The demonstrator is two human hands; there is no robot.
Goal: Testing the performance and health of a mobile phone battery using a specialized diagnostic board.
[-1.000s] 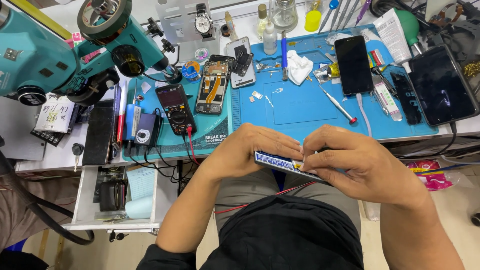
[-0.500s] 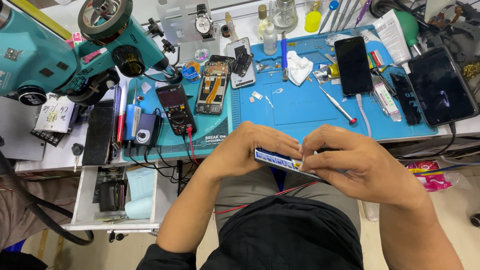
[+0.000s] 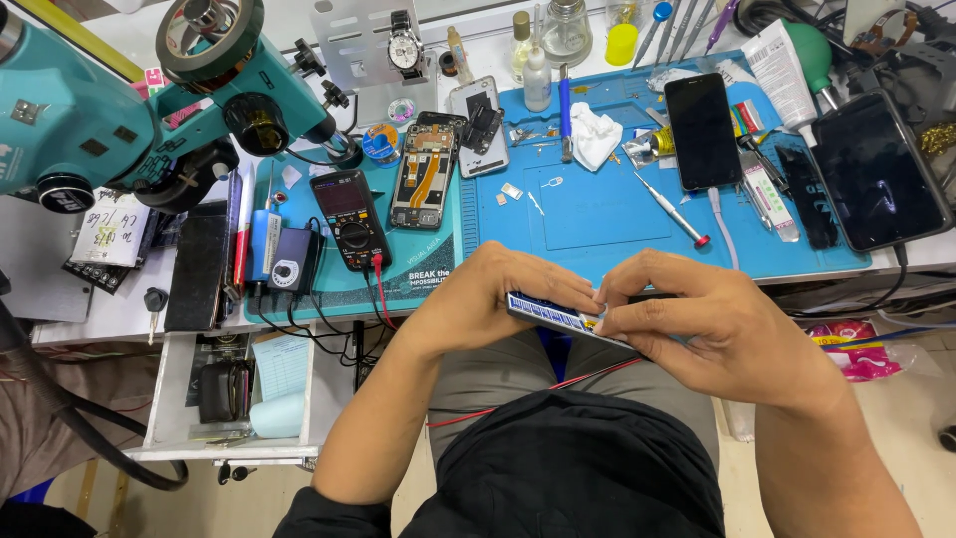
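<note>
Both my hands hold a thin flat phone part, seen edge-on, with a blue-and-white edge, in front of the bench edge above my lap. My left hand grips its left end, fingers curled over the top. My right hand grips the right end, with the thumb and fingertips pinching near the middle. Most of the part is hidden by my fingers.
A blue work mat holds an opened phone, a black phone, a screwdriver, a white cloth and small bottles. A multimeter lies left of it, a teal microscope at far left, a tablet at right, an open drawer below left.
</note>
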